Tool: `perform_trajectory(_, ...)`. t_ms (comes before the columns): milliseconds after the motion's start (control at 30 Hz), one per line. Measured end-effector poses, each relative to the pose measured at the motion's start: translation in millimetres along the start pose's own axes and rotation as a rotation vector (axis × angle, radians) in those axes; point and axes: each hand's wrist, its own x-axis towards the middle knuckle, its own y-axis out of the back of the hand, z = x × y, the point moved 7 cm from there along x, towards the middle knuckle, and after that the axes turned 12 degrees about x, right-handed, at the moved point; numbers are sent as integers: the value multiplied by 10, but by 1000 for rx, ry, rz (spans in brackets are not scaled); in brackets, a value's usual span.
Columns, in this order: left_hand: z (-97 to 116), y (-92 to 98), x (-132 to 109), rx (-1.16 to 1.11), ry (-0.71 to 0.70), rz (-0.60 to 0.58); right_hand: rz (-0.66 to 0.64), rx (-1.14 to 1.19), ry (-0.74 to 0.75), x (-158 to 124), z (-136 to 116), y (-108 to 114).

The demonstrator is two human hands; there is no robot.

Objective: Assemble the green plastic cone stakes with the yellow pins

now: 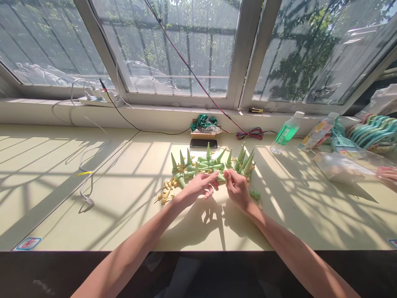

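Note:
My left hand and my right hand meet above the near side of a pile of green plastic cones. Between their fingertips is a small green cone-shaped piece. The left thumb and forefinger pinch one end, with the other fingers hanging loosely curled. At the other end, the right fingers are closed; whether they also hold a smaller part is hidden. Several green cones stand upright behind the hands, and others lie flat among them. Small yellow peg-like parts are scattered left of the pile. A green piece lies beside my right wrist.
A black phone and a small box of green material lie behind the pile. Two bottles, one green-labelled, stand at right near plastic bags and hangers. Another person's hand shows at the right edge. A white cable crosses the table's left.

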Motion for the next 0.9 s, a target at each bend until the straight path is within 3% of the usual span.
perform_trajectory(200,49,9,-29,27,-50,-11,-17,6,-24,-4,25,-7)
perform_trajectory(567,225,90,-72,358,-262,278,-21,-10,-51,17,63,-13)
perform_trajectory(900,312,92,-142,669,-450,408,-19,8,-89,20,85,-10)
